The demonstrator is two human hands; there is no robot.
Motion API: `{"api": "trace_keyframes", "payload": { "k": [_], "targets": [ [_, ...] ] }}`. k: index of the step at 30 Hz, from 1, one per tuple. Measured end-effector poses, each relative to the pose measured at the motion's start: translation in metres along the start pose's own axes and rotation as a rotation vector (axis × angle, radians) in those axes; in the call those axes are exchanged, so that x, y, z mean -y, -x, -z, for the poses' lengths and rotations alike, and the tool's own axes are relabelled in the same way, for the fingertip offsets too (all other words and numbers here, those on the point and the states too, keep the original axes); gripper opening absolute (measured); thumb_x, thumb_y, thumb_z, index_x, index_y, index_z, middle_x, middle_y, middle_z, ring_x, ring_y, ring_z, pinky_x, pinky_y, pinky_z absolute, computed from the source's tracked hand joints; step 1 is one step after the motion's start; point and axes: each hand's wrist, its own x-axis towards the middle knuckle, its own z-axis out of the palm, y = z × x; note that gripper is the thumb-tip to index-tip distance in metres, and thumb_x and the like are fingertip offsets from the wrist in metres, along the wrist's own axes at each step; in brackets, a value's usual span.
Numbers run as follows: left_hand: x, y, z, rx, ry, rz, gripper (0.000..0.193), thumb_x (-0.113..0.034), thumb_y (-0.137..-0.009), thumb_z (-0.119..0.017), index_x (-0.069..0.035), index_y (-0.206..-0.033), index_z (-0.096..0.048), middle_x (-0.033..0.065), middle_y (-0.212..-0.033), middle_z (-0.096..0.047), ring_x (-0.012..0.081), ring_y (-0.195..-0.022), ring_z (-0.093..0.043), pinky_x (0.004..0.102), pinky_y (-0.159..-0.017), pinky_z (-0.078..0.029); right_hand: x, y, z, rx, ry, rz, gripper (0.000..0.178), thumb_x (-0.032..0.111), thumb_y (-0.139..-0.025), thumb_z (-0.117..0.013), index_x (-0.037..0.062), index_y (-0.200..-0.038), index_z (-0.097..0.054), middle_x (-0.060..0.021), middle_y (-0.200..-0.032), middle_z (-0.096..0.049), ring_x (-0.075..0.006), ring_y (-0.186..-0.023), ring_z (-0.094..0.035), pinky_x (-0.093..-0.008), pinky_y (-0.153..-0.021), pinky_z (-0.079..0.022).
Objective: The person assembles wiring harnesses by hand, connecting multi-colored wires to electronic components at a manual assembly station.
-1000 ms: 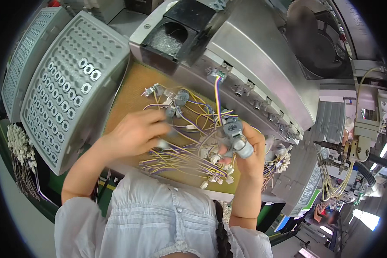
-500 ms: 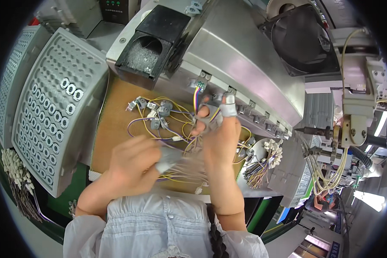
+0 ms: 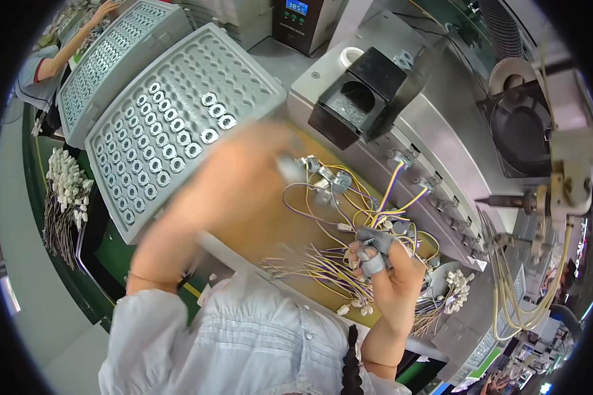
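Note:
My left hand [image 3: 263, 155], smeared by motion, passes over the board between the grey tray [image 3: 115, 217] and some small metal parts with wires [image 3: 339, 181]. Whether its fingers are closed cannot be made out. My right hand [image 3: 392, 263], with grey covers on its fingers, is closed around a bundle of thin wires [image 3: 316, 270]. Their loose ends fan out leftward over the brown board [image 3: 244, 227]. Ahead of this hand, yellow and purple wires [image 3: 390, 187] run up to two metal parts [image 3: 398, 158] seated on the machine's front edge.
Ring-shaped metal parts sit in rows in the tray. A black box [image 3: 359, 99] stands on the machine [image 3: 435, 131]. A pointed soldering tip [image 3: 507, 201] juts in from the right. White-connector wire bundles lie at left [image 3: 66, 191] and right [image 3: 451, 293]. Another person's arm [image 3: 76, 43] shows far left.
My view has swung left. My left hand has moved from near the wires up and outward beside the tray. My right hand has come away from the machine edge, still holding wires.

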Motion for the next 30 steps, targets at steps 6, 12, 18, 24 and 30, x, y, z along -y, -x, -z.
{"api": "trace_keyframes", "payload": {
  "k": [6, 12, 18, 24, 30],
  "targets": [
    [0.152, 0.004, 0.067, 0.017, -0.869, 0.190, 0.032, -0.014, -0.073, -0.061, -0.007, -0.104, -0.060, 0.0115, -0.106, -0.058, 0.0340, -0.094, -0.052, 0.0399, -0.079, -0.044, 0.007, -0.011, 0.011, 0.079, -0.280, -0.044, 0.022, 0.000, -0.083, -0.051, -0.0051, -0.104, -0.055, -0.0127, -0.095, -0.062, -0.0155, -0.079, -0.062, -0.0225, -0.059, -0.051],
    [0.065, -0.006, 0.043, -0.242, 0.111, 0.356, 0.039, -0.006, -0.078, -0.057, -0.002, -0.115, -0.048, 0.0099, -0.106, -0.058, 0.0193, -0.080, -0.059, 0.0281, -0.068, -0.047, -0.003, -0.008, 0.015, -0.057, -0.538, -0.287, 0.019, 0.008, -0.084, -0.056, -0.0053, -0.097, -0.056, -0.0124, -0.078, -0.063, -0.0149, -0.062, -0.061, -0.0221, -0.048, -0.049],
    [-0.036, 0.011, -0.015, 0.208, 0.540, -0.223, 0.032, 0.001, -0.068, -0.064, -0.002, -0.100, -0.059, 0.0119, -0.100, -0.053, 0.0248, -0.091, -0.052, 0.0333, -0.076, -0.042, -0.005, -0.013, 0.010, 0.116, -0.025, -0.019, 0.008, 0.003, -0.074, -0.064, -0.0028, -0.080, -0.063, -0.0050, -0.073, -0.062, -0.0070, -0.056, -0.052, -0.0216, -0.049, -0.040],
    [-0.057, 0.032, -0.039, 0.217, 0.990, 0.193, 0.029, 0.003, -0.070, -0.064, 0.003, -0.098, -0.058, 0.0101, -0.094, -0.057, 0.0171, -0.078, -0.057, 0.0271, -0.065, -0.048, -0.024, 0.009, 0.021, 0.241, 0.003, -0.052, 0.013, 0.003, -0.074, -0.066, -0.0039, -0.084, -0.061, -0.0043, -0.070, -0.058, -0.0073, -0.055, -0.052, -0.0205, -0.049, -0.040],
    [-0.051, 0.023, -0.036, 0.111, 0.538, -0.164, 0.030, 0.008, -0.059, -0.064, 0.003, -0.088, -0.060, 0.0116, -0.088, -0.056, 0.0218, -0.072, -0.057, 0.0280, -0.060, -0.046, -0.015, 0.003, 0.019, 0.206, 0.026, -0.091, 0.015, 0.006, -0.076, -0.067, -0.0039, -0.086, -0.060, -0.0042, -0.072, -0.057, -0.0073, -0.054, -0.052, -0.0199, -0.047, -0.040]
  ]
}}
